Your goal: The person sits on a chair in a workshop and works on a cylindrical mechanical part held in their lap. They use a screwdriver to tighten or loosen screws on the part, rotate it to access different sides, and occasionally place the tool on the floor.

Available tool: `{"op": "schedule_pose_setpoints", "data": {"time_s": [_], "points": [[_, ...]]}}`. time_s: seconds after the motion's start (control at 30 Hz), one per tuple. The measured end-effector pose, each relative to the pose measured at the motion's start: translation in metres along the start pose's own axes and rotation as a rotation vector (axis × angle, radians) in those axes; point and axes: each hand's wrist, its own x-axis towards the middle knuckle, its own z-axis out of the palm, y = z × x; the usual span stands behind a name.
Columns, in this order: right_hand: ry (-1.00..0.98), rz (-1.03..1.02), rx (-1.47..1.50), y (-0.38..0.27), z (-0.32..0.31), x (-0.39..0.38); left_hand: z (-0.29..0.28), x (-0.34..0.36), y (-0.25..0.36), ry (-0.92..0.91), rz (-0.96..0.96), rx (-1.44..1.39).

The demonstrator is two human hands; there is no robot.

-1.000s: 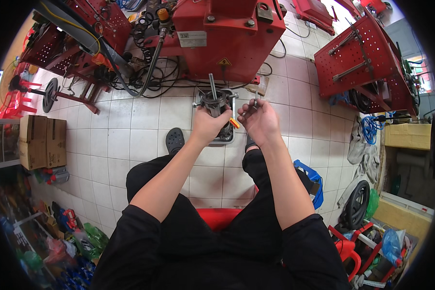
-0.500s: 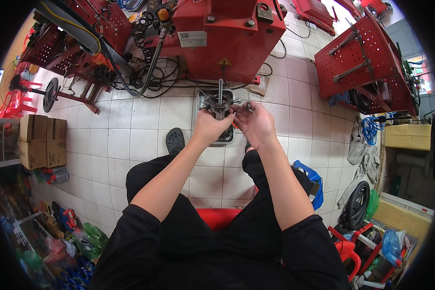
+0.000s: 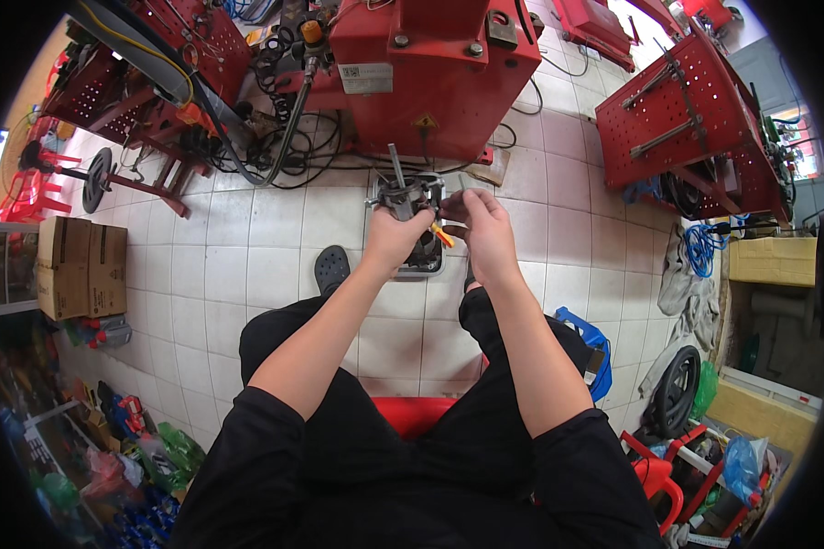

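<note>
My left hand [image 3: 394, 238] is wrapped around a grey metal mechanical part [image 3: 405, 194] with a long shaft [image 3: 395, 163] standing up from it, tilted to the left. Just right of it, the fingers of my right hand [image 3: 485, 229] are pinched together. A small thin piece shows at their tips, too small to name. Between the hands pokes out a yellow and red handle [image 3: 443, 236]. Beneath lies a grey metal tray [image 3: 421, 273] on the floor, with dark parts inside, partly hidden by my left hand.
A large red machine [image 3: 421, 91] stands just beyond the tray, with black cables on the floor to its left. A red perforated tool cart [image 3: 677, 128] is at the right. Cardboard boxes [image 3: 81, 267] sit at the left, and a blue bag [image 3: 595, 357] lies by my right leg.
The metal part has tilted, its shaft now leaning left. My right hand has drawn its fingers together and off the part. The yellow and red handle has come more into view.
</note>
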Motion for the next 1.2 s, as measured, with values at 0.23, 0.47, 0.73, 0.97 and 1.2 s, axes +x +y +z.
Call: {"op": "schedule_pose_setpoints", "data": {"time_s": [0.23,0.47,0.73,0.97,1.2], "points": [[0.027,-0.349,-0.601,-0.001,-0.001,-0.005,-0.003,0.002,0.012,-0.011,-0.160,-0.344],[-0.086,-0.559,-0.852,-0.010,0.006,-0.012,-0.005,0.001,0.014,-0.047,-0.217,-0.418],[-0.057,-0.653,-0.898,-0.002,0.004,-0.009,-0.008,0.000,0.013,-0.119,-0.244,-0.395],[0.040,-0.611,-0.948,-0.008,0.004,-0.012,-0.015,0.004,0.017,-0.252,-0.514,-0.517],[0.094,-0.648,-0.972,-0.013,-0.003,-0.008,-0.011,0.007,0.009,-0.283,-0.384,-0.282]]}}
